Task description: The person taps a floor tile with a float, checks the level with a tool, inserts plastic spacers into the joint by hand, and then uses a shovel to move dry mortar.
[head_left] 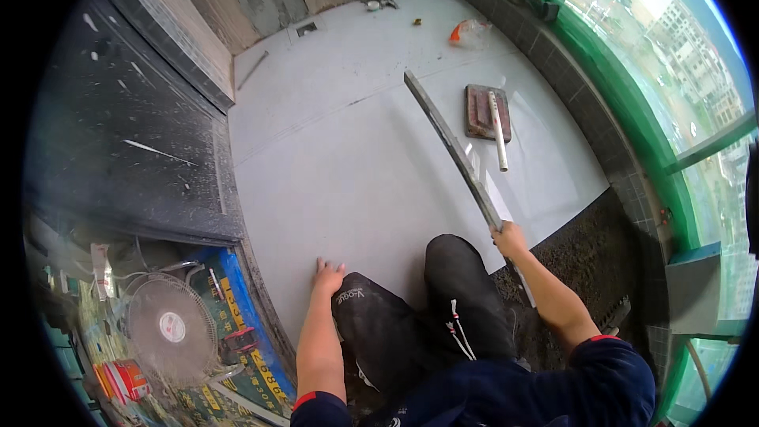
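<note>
Pale grey tiles cover the floor (316,182), giving way to rough dark mortar (593,237) at its near right corner. A long grey metal bar (449,138) slants across the floor's right half, the right hand (508,241) closed around it near its lower end. By the near left edge, the left hand (329,277) holds nothing, fingers spread on the tiles. Green netting (624,103) borders the right-hand windows (672,55).

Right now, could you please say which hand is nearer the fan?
Left. The left hand is right of the fan, at the pale floor; the right hand, gripping the long bar, is farther right.
</note>
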Tool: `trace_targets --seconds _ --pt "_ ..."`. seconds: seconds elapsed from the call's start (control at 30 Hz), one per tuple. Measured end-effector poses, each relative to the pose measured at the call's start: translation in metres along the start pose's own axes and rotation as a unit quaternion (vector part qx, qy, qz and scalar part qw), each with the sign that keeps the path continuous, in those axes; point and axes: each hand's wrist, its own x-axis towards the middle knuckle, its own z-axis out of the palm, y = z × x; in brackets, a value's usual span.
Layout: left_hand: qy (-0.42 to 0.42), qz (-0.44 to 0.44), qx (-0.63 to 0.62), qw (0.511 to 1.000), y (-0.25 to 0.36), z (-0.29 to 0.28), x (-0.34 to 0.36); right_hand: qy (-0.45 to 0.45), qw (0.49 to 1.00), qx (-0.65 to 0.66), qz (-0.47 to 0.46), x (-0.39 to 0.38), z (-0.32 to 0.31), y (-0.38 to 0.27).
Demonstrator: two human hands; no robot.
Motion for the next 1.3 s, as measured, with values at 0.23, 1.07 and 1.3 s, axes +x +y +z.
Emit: trace_targets --seconds 0.23,1.07,1.3 --pt "0.031 -0.029 -0.220 0.975 -0.042 0.028 -0.048 0.027 0.999 -0.007 -0.020 0.030 0.033 -0.012" --pt "-0.011 -0.152 0.115 0.982 -0.018 -0.046 0.041 -0.038 0.989 0.143 -0.015 -0.032 0.000 -0.054" --pt "0.117 -0.063 0.098 0.986 -0.009 -0.044 0.009 -0.048 0.974 0.182 -0.127 -0.072 0.009 -0.089"
